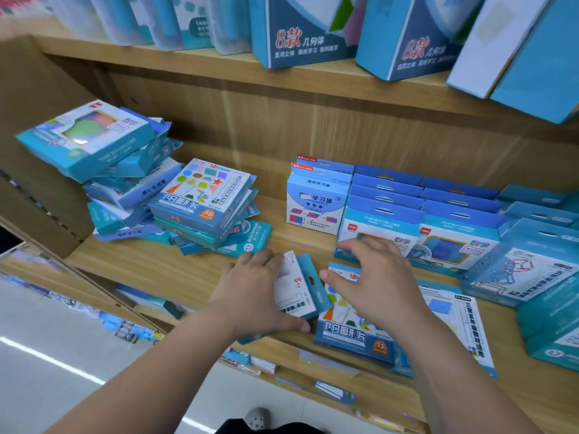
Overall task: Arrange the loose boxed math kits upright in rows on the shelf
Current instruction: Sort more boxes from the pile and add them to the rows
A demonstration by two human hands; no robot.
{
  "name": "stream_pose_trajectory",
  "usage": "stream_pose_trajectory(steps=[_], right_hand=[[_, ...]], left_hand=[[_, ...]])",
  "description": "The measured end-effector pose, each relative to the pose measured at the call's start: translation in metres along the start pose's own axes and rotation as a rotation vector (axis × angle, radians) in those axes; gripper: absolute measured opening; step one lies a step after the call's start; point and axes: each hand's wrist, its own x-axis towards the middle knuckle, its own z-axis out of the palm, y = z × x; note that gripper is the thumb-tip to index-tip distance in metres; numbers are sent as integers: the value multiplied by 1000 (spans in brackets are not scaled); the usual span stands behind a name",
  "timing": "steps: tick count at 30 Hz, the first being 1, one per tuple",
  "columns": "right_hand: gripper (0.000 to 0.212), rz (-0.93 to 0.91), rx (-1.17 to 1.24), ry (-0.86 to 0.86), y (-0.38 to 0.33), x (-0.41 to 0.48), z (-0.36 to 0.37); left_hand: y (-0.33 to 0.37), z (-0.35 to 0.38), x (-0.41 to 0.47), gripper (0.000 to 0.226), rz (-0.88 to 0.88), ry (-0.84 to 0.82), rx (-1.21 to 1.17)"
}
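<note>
— Where did the person have the kit?

— The left hand (pixel 250 296) gripped a small box (pixel 297 286), thumb along its near side and fingers curled over the far side. It sat tilted at the front lip of the shelf (pixel 188 270), just beside the right hand (pixel 376 277).

— And that right hand?

— Fingers spread and pinching nothing, over a flat box (pixel 351 336) lying face up beneath it. Whether the palm pressed on it could not be told.

— What looked risky?

— The edge, mostly. The flat box lay under the right wrist with its near corner at the lip, on top of a thin pack (pixel 454 311) that also reached the lip. A sweep of the wrist toward the body would probably have pushed either off, down to the floor (pixel 47 339).

— Anything on the other side?

— Beyond and to the outside of the left hand a heap (pixel 125 183) of boxes leaned unevenly, the top ones tilted. A bump from that elbow or forearm could likely have started a slide.

— And the tidy part?

— Just past the right fingertips stood upright rows (pixel 385 211), packed one behind another. Pushing the small box in too hard might have tipped the front one back into the rest.

— So the grip mattered?

— It seemed so. The box was held by its sides only, so a loose hold while turning it upright could have dropped it.
</note>
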Motion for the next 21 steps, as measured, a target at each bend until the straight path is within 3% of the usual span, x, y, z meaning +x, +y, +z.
stream_pose_trajectory(steps=[3, 6, 8, 10, 15, 21], right_hand=[[50, -9, 57, 42, -18, 10, 6], [41, -35, 148, 50, -36, 21, 13], [37, -46, 200, 38, -45, 28, 18], [34, -46, 244, 32, -56, 35, 23], [30, -19, 310, -23, -80, 47, 33], [39, -15, 288, -32, -86, 43, 43]], left_hand=[[-26, -12, -9, 101, 85, 110, -147], [-52, -26, -15, 52, 245, 477, -184], [-67, -35, -12, 40, 279, 775, -143], [-84, -45, -5, 39, 210, 898, -66], [-106, -57, 13, 82, -123, 578, 70], [-104, -67, 22, 82, -166, 548, -39]])
